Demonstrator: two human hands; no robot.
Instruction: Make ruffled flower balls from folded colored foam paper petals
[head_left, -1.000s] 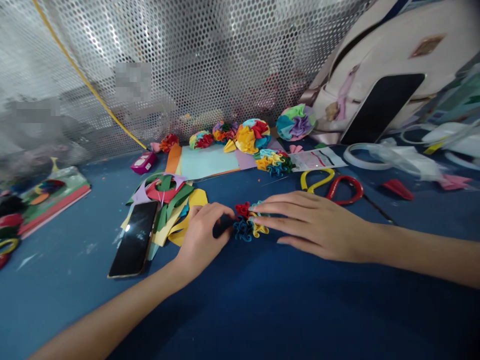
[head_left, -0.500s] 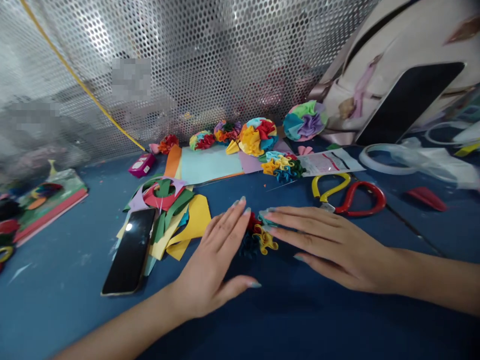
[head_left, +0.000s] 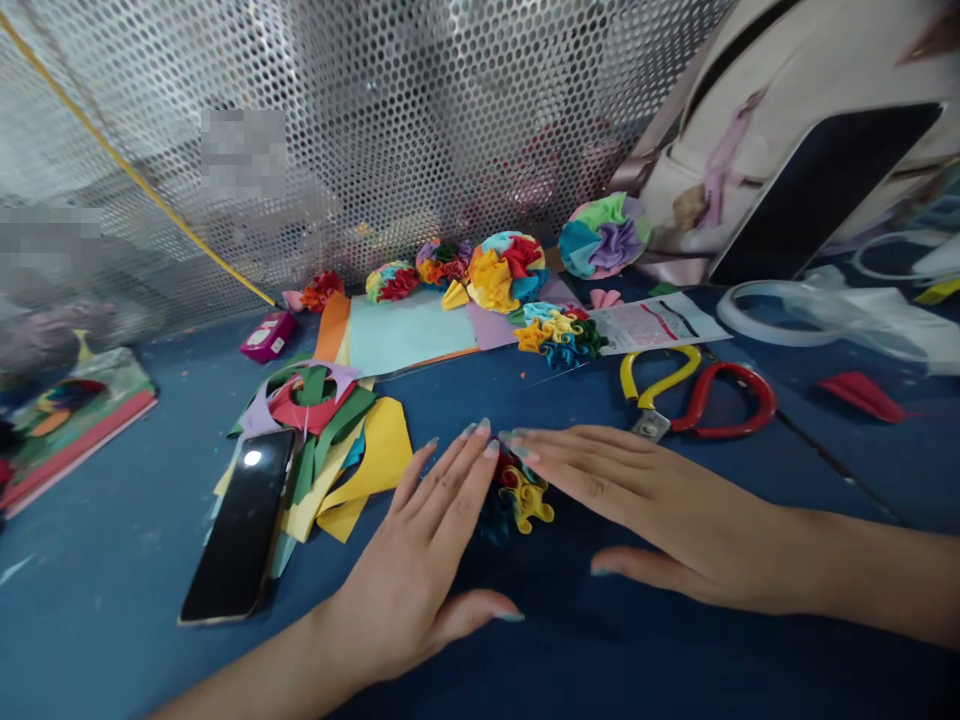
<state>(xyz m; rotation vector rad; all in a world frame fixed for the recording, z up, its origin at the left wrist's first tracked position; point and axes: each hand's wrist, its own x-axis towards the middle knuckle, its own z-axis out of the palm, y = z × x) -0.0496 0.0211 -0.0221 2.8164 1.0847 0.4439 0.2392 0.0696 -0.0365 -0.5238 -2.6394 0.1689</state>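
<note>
A small ruffled flower ball [head_left: 526, 497] in yellow, red and dark blue sits on the blue table between my hands. My left hand [head_left: 420, 550] is on its left side, fingers stretched out and thumb apart. From the right, my right hand [head_left: 660, 510] reaches over its far edge with straight fingers, the thumb held away. Both sets of fingertips nearly meet at the back of the ball and hide part of it. Whether they press on it I cannot tell. Scissors [head_left: 651, 424] with yellow and red handles lie beyond my right hand.
Coloured scraps [head_left: 367, 470] and a dark phone [head_left: 240, 525] lie left. Finished ruffled balls [head_left: 506, 270] line the back by a perforated metal panel [head_left: 420, 120]. A tape roll [head_left: 780, 315], a second phone [head_left: 832, 190] and a pale backpack [head_left: 765, 60] stand right.
My right hand's fingers have shifted left across the back of the ball, closer to the left fingertips. Its thumb has spread away from the other fingers. The view has shifted slightly.
</note>
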